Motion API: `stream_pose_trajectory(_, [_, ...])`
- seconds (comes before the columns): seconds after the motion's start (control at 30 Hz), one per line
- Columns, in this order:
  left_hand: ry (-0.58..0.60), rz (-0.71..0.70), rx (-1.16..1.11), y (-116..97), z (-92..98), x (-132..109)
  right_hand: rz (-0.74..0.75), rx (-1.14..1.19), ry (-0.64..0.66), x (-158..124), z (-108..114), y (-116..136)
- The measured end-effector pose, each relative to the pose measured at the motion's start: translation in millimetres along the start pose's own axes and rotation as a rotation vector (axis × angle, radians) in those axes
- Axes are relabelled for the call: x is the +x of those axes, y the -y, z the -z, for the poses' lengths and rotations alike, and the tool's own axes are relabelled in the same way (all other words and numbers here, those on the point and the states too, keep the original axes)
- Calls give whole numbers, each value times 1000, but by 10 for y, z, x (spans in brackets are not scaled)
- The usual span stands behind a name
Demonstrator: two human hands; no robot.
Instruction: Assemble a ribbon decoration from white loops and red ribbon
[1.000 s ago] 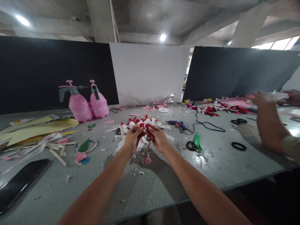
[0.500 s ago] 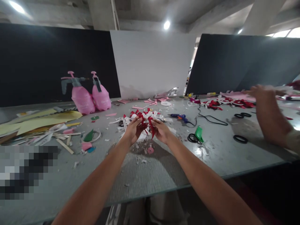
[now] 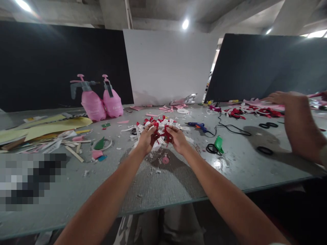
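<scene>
My left hand [image 3: 147, 138] and my right hand [image 3: 177, 137] are close together above the middle of the table, fingers pinched. Between them is a red ribbon [image 3: 167, 133], looped at both sides like a bow, with one side in each hand. Its tails hang below the fingers. Just behind and under my hands lies a pile of red and white ribbon pieces [image 3: 166, 121], partly hidden by them. A pink disc [image 3: 165, 159] lies on the table nearer to me.
A blue glue gun [image 3: 197, 126] with a black cord lies right of the pile. Two pink spray bottles [image 3: 93, 104] stand back left, near yellow sheets [image 3: 58, 127]. A green piece [image 3: 219, 144] and black rings lie to the right. Another person's hand [image 3: 286, 98] reaches in from the right.
My hands stay together with the red ribbon, whose looped parts now look rounder and its tails shorter. The whole view has shifted slightly. The other person's hand has moved a little.
</scene>
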State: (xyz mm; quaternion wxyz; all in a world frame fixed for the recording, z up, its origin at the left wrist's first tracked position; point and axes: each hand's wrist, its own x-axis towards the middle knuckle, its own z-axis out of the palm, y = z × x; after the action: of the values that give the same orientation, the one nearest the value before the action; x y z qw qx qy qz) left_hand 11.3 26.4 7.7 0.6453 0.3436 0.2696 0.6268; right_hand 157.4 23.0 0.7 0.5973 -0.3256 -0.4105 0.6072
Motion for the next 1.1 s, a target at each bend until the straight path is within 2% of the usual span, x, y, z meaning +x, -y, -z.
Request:
stream_pose_trajectory(0.1, [-59,-76,82,19,-4,23,147,-220,13,12,-8,-55])
stream_pose_trajectory(0.23, [-111,-200,301,51,11,57,368,-494,55,14,-15,-59])
stream_pose_trajectory(0.33, [-66,-304,500,73,33,45,593,-617,30,21,-18,-26])
stream_pose_trajectory(0.43, [26,-417,715,84,40,-17,681,-669,63,33,-12,-11])
stream_pose_trajectory(0.53, [100,-522,910,82,26,-93,601,-696,90,39,2,-26])
stream_pose_trajectory(0.63, [128,-569,988,73,6,-133,481,-650,75,37,8,-47])
stream_pose_trajectory(0.73, [133,-549,920,66,-7,-137,370,-526,40,38,-5,-66])
stream_pose_trajectory(0.9, [108,-535,838,43,-28,-160,167,-309,-103,41,-59,-109])
stream_pose_trajectory(1.1, [134,-495,823,-10,-50,-220,34,-168,-115,56,-98,-158])
